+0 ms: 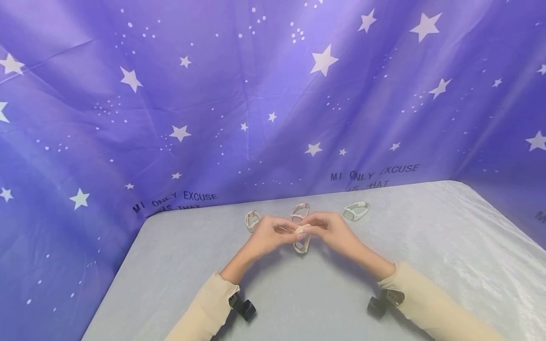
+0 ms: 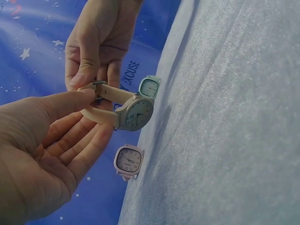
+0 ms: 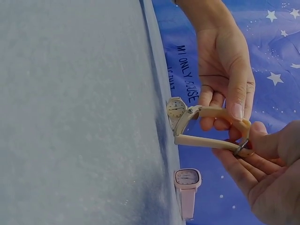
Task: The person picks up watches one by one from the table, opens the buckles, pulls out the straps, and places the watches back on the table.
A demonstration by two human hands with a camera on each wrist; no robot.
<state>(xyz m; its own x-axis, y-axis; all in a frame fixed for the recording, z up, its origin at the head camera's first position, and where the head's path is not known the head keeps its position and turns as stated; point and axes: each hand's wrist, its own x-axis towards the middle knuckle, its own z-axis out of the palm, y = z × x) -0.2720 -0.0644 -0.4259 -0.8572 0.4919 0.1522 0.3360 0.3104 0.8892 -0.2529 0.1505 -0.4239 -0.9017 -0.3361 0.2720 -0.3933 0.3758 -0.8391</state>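
Observation:
A cream wristwatch (image 1: 302, 246) with a round dial hangs between my two hands. Its face (image 2: 137, 115) points down and the strap forms a loop. My left hand (image 1: 269, 233) pinches the strap by the buckle between thumb and fingers. From the other side, my right hand (image 1: 333, 231) pinches the strap at the same place, thumb near the metal buckle (image 3: 242, 147). The fingertips of both hands nearly meet there and partly hide the strap end.
Behind the hands, a cream watch (image 1: 252, 221), a pink watch (image 1: 300, 211) and a pale green watch (image 1: 356, 211) stand in a row on the grey cloth-covered table (image 1: 307, 303). A purple star-printed curtain (image 1: 256, 94) hangs beyond the table's back edge.

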